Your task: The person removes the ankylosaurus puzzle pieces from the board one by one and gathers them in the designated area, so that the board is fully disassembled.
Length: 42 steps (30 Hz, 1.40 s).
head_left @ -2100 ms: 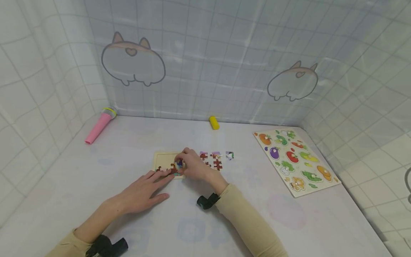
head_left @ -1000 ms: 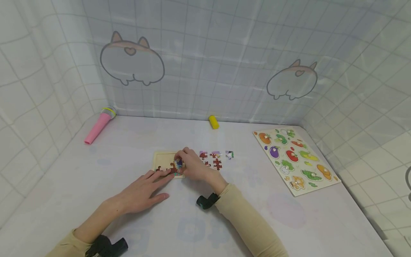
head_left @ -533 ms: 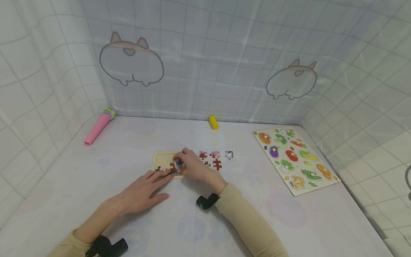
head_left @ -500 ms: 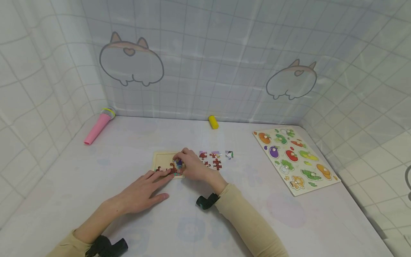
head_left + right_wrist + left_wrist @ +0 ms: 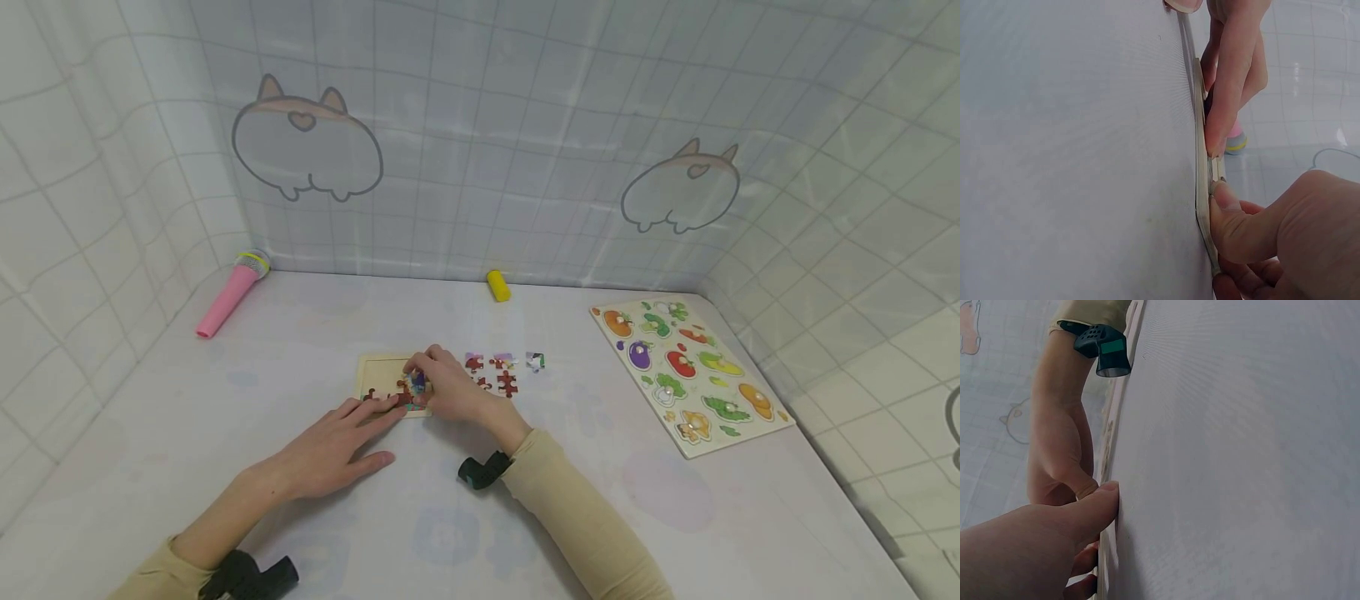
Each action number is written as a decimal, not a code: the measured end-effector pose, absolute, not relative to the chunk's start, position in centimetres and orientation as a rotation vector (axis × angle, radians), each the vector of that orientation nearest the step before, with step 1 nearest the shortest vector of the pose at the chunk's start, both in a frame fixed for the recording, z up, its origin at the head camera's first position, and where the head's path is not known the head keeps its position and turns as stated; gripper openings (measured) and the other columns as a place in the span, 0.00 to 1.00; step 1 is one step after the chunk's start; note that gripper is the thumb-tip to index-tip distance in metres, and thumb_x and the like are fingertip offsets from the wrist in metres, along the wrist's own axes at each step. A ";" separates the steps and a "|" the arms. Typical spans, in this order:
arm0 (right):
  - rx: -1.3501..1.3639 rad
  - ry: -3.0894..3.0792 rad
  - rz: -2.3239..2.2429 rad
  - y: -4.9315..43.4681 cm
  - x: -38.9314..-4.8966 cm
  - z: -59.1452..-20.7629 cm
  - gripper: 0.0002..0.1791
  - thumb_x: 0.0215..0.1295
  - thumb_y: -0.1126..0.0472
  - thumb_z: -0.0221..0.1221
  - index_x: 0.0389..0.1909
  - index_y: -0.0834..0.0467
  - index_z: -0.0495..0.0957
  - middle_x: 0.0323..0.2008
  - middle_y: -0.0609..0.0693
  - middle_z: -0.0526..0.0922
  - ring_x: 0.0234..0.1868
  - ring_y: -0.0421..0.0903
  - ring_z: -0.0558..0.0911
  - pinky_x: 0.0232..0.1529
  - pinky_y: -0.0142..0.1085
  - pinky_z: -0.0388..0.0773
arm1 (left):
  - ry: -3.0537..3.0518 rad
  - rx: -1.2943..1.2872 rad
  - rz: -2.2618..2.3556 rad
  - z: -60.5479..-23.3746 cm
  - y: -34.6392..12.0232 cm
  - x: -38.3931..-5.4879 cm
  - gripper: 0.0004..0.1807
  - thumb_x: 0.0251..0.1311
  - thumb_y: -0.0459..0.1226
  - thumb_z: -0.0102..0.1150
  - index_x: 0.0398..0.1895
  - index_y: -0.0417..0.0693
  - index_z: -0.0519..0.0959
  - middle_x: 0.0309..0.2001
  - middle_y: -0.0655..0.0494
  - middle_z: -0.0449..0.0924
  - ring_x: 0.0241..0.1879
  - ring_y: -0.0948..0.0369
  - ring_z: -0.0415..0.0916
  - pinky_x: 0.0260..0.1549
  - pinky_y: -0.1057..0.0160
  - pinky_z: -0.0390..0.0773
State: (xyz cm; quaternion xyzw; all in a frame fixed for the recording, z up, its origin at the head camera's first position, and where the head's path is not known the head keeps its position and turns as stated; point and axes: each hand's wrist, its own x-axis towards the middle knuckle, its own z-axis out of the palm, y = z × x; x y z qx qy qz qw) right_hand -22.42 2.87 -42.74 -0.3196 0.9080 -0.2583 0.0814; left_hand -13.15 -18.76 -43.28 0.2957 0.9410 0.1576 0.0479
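L hand [image 5: 332, 448]: while fingers are lying straight, they're resting on the tray [image 5: 384, 368].
R hand [image 5: 450, 388]: it's pinching a blue pc [image 5: 417, 381].
Loose pcs [image 5: 507, 383]: only head cam's showing 'em.

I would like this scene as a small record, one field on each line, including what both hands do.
Left hand: fingers resting over the near part of the wooden tray
Right hand: pinching a bluish puzzle piece
Tray filling: partial, far-left area bare
Loose pieces: right of the tray
Far left: pink microphone
Far middle: yellow cylinder
Right side: vegetable board
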 end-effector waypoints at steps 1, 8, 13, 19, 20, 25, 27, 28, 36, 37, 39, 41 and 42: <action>-0.959 2.715 -0.770 2.9 -22.4 -42.8 0.22 0.64 0.66 0.65 0.59 0.53 0.75 0.50 0.50 0.72 0.49 0.44 0.69 0.50 0.31 0.71 | 2.870 0.903 0.481 -43.3 -18.8 -13.1 0.35 0.71 0.59 0.50 0.77 0.57 0.62 0.73 0.52 0.62 0.73 0.42 0.57 0.68 0.36 0.60; -0.989 2.722 -0.762 2.9 -22.5 -42.7 0.22 0.64 0.67 0.65 0.57 0.52 0.74 0.50 0.49 0.72 0.49 0.43 0.70 0.51 0.32 0.72 | 2.870 0.901 0.478 -43.2 -18.7 -13.1 0.35 0.71 0.59 0.50 0.77 0.57 0.62 0.73 0.52 0.62 0.72 0.43 0.58 0.68 0.36 0.61; -1.008 2.717 -0.779 2.9 -22.5 -42.6 0.21 0.63 0.69 0.65 0.56 0.52 0.74 0.50 0.50 0.73 0.50 0.44 0.71 0.52 0.33 0.73 | 2.876 0.901 0.469 -43.1 -18.7 -13.1 0.35 0.71 0.58 0.50 0.77 0.57 0.63 0.72 0.51 0.63 0.71 0.43 0.59 0.68 0.36 0.61; -1.036 2.702 -0.815 2.8 -22.7 -42.6 0.21 0.62 0.71 0.66 0.54 0.54 0.74 0.49 0.50 0.77 0.48 0.44 0.74 0.50 0.32 0.74 | 2.870 0.904 0.470 -43.2 -18.8 -13.2 0.35 0.71 0.59 0.49 0.77 0.58 0.62 0.73 0.52 0.62 0.72 0.43 0.58 0.69 0.37 0.60; -1.041 2.698 -0.825 2.8 -22.7 -42.6 0.21 0.61 0.71 0.66 0.53 0.54 0.75 0.48 0.50 0.77 0.48 0.43 0.74 0.50 0.31 0.74 | 2.871 0.909 0.470 -43.2 -18.8 -13.2 0.35 0.71 0.59 0.49 0.77 0.57 0.62 0.73 0.51 0.63 0.72 0.43 0.59 0.68 0.36 0.61; -1.048 2.703 -0.869 2.7 -22.9 -42.8 0.18 0.63 0.72 0.63 0.51 0.55 0.76 0.48 0.50 0.80 0.49 0.43 0.79 0.51 0.31 0.77 | 2.872 0.903 0.470 -43.2 -18.8 -13.1 0.35 0.71 0.59 0.49 0.77 0.57 0.62 0.73 0.52 0.63 0.71 0.43 0.60 0.66 0.37 0.64; -1.055 2.708 -0.887 2.7 -23.0 -42.7 0.15 0.65 0.72 0.62 0.50 0.55 0.77 0.48 0.50 0.82 0.49 0.42 0.81 0.52 0.31 0.78 | 2.870 0.900 0.466 -43.2 -18.8 -13.2 0.35 0.71 0.59 0.49 0.77 0.57 0.62 0.73 0.52 0.63 0.71 0.44 0.60 0.66 0.38 0.65; -1.056 2.710 -0.894 2.8 -22.9 -42.7 0.14 0.66 0.72 0.61 0.49 0.55 0.77 0.48 0.49 0.82 0.49 0.42 0.81 0.51 0.30 0.78 | 2.868 0.902 0.466 -43.2 -18.8 -13.2 0.35 0.71 0.59 0.49 0.77 0.58 0.62 0.73 0.52 0.62 0.71 0.44 0.60 0.65 0.38 0.65; -1.065 2.713 -1.138 3.8 -23.0 -41.9 0.11 0.69 0.70 0.60 0.50 0.58 0.82 0.46 0.49 0.84 0.46 0.41 0.82 0.50 0.28 0.78 | 2.892 0.945 0.493 -43.1 -18.8 -13.1 0.34 0.72 0.58 0.49 0.76 0.55 0.63 0.73 0.51 0.63 0.72 0.41 0.58 0.66 0.36 0.63; -1.052 2.702 -1.181 4.2 -23.0 -41.7 0.11 0.69 0.69 0.60 0.50 0.58 0.82 0.46 0.49 0.85 0.46 0.42 0.82 0.50 0.28 0.79 | 2.893 0.952 0.493 -43.1 -18.7 -13.1 0.34 0.72 0.58 0.49 0.76 0.55 0.63 0.73 0.51 0.63 0.72 0.41 0.58 0.66 0.36 0.63; -1.035 2.677 -1.244 5.1 -23.0 -41.4 0.12 0.68 0.69 0.61 0.51 0.60 0.82 0.47 0.51 0.85 0.46 0.44 0.83 0.49 0.29 0.79 | 2.893 0.944 0.490 -43.1 -18.8 -13.1 0.34 0.71 0.57 0.50 0.76 0.55 0.63 0.73 0.51 0.63 0.72 0.41 0.58 0.65 0.36 0.64; -1.006 2.660 -1.287 6.3 -23.0 -40.9 0.12 0.68 0.69 0.61 0.51 0.60 0.82 0.47 0.51 0.85 0.45 0.44 0.83 0.48 0.29 0.81 | 2.893 0.933 0.479 -43.0 -18.8 -13.1 0.34 0.71 0.57 0.50 0.76 0.56 0.63 0.73 0.51 0.63 0.72 0.42 0.59 0.65 0.37 0.64; -1.000 2.662 -1.297 7.1 -23.0 -40.7 0.12 0.68 0.68 0.62 0.51 0.61 0.82 0.47 0.52 0.85 0.44 0.44 0.84 0.46 0.29 0.81 | 2.892 0.923 0.474 -43.0 -18.8 -13.1 0.35 0.71 0.57 0.51 0.76 0.56 0.63 0.73 0.51 0.63 0.72 0.42 0.58 0.65 0.37 0.64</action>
